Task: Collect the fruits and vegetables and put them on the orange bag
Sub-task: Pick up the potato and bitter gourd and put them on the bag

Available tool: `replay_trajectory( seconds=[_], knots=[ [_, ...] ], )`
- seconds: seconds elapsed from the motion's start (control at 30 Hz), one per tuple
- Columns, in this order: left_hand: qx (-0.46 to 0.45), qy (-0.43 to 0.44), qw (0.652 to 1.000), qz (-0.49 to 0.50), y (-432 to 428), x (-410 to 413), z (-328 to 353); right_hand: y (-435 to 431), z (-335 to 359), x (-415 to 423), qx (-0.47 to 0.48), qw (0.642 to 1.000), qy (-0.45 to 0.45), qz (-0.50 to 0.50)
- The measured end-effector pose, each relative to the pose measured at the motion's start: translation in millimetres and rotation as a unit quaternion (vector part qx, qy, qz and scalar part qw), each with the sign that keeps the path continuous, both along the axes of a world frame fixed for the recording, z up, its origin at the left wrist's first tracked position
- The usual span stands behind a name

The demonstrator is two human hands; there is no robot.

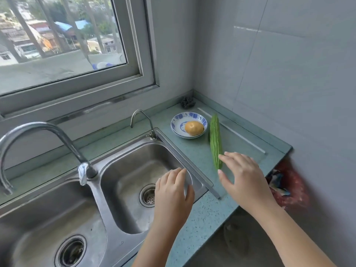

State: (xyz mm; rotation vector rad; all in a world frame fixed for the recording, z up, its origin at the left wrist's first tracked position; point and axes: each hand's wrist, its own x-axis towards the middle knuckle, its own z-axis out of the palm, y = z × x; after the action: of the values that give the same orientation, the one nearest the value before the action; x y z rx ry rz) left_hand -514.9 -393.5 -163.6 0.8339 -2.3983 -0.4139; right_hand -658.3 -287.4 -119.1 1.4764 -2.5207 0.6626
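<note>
My left grip (173, 191) and right grip (244, 180) are spread wide, both empty. The right hovers by the bitter gourd (215, 139); a glancing touch could roll it off the bench (194, 151).

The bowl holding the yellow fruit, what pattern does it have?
White bowl with blue painted patches around its rim, seen in the head view.

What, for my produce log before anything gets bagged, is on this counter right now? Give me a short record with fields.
bitter gourd: lies on the counter, right of the bowl, not gripped
yellow-orange fruit: in the blue-and-white bowl
right hand: open, fingers by the gourd's near end; contact unclear
left hand: open, over the sink, right basin
reddish bag: past the counter's right edge; contents unclear
</note>
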Motion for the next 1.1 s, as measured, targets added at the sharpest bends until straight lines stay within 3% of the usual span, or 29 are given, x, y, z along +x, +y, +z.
replay_trajectory(
  seconds=[0.27,0.67,1.1],
  knots=[
    [0.031,-0.021,0.999,0.016,-55.2,-70.7,-11.5,-55.9,-33.7,-79.4,0.023,0.998,-0.049,0.009],
    [0.037,-0.056,0.998,-0.004,-148.9,-209.5,-41.8,-130.4,-90.5,-212.2,0.097,0.973,-0.207,-0.019],
    [0.107,-0.159,0.981,-0.016,-190.5,-260.0,-78.7,-164.6,-130.5,-242.0,0.070,0.943,-0.324,-0.033]
  ],
)
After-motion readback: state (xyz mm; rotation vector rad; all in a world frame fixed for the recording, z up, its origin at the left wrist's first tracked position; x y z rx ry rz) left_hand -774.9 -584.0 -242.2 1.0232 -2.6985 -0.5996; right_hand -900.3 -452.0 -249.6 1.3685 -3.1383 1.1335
